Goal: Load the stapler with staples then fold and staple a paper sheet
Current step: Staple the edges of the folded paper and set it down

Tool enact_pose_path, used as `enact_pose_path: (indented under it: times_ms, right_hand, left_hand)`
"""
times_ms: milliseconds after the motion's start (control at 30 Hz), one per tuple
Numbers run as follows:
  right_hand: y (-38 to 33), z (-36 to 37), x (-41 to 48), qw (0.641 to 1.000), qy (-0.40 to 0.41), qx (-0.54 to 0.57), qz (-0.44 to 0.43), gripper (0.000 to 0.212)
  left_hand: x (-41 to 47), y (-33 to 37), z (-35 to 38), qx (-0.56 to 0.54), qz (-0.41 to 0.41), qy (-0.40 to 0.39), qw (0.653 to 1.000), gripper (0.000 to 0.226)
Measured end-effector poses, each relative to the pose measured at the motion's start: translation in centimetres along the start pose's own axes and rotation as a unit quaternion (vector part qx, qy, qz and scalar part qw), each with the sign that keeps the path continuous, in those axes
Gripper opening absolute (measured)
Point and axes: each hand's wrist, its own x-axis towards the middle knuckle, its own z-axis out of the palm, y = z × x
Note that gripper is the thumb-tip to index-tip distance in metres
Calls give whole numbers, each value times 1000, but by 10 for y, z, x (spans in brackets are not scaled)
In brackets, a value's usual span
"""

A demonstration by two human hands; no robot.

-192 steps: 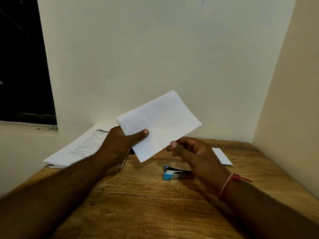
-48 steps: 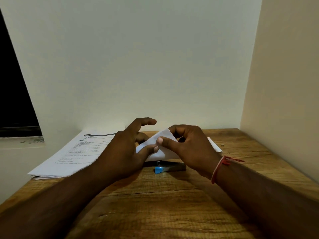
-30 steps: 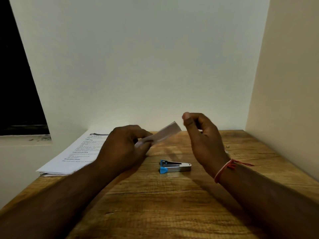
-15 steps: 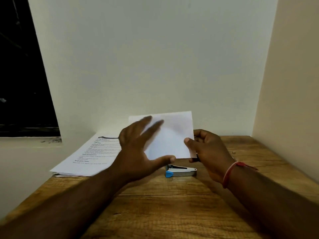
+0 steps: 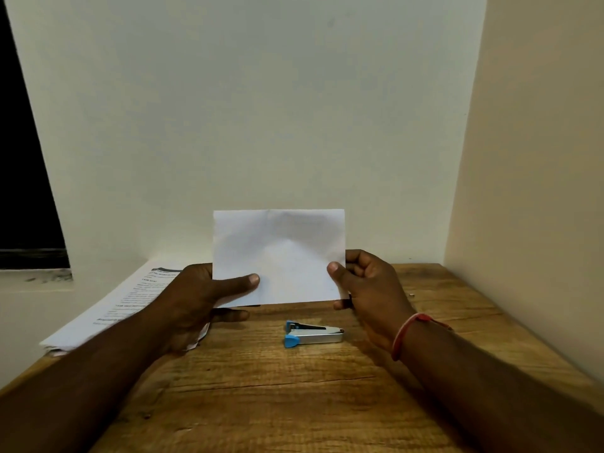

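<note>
Folded paper sheet point(image 5: 279, 256) pinched upright by left hand point(image 5: 199, 295) and right hand point(image 5: 366, 282) above blue stapler point(image 5: 313, 333); folding apparently done, stapling left; staple load not visible.

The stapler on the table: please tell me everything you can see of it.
The small stapler with a silver metal body and light blue plastic ends lies on its side, untouched, on the brown wooden table, blue ends pointing left. Its arm and base look slightly parted at the left. It sits below the folded white paper held above it by the left hand and the right hand.
</note>
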Motion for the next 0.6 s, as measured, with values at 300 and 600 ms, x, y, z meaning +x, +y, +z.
enact_pose_path:
  times_ms: [300, 600]
  right_hand:
    - [-4, -4, 2, 1000, 12, 0, -10, 14]
    - [-1, -5, -2, 962, -111, -248, 15, 56]
  left_hand:
    - [3, -2, 3, 55, 43, 25, 997, 37]
    - [11, -2, -6, -17, 95, 81, 992, 41]
